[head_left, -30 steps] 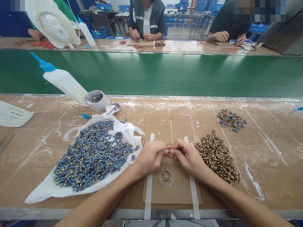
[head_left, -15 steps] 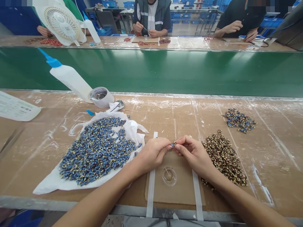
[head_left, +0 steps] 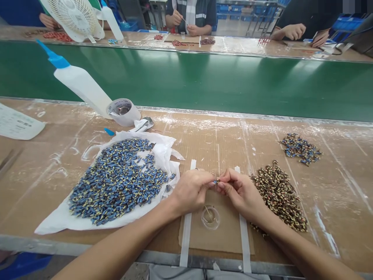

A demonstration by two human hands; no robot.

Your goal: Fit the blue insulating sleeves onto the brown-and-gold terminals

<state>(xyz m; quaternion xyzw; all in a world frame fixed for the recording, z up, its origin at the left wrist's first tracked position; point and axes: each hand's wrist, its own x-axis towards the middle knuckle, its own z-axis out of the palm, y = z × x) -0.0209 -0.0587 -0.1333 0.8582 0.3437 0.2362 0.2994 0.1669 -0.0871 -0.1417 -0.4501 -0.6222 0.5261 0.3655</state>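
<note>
My left hand (head_left: 194, 190) and my right hand (head_left: 240, 190) meet above a taped cardboard pad (head_left: 215, 241). Between their fingertips is a small blue piece with a dark and yellowish part (head_left: 215, 181); both hands pinch it, and its exact shape is too small to make out. Below them stands a small clear cup (head_left: 210, 217) with a thin stick in it. Left of my left hand, many small blue and yellow pieces (head_left: 116, 182) lie on a white sheet (head_left: 55, 219). By my right wrist is a heap of small dark and cream pieces (head_left: 279, 198).
A smaller pile of mixed blue and dark pieces (head_left: 301, 149) lies farther right. At the back left are a white squeeze bottle (head_left: 83, 87), a tape roll (head_left: 124, 112) and a blue cap (head_left: 109, 132). Beyond the green strip (head_left: 204, 77), other people work near a fan (head_left: 71, 17).
The camera view has tilted and shifted slightly. My hands stay together over the pad, fingertips still pinching the small piece, with the left hand turned a little.
</note>
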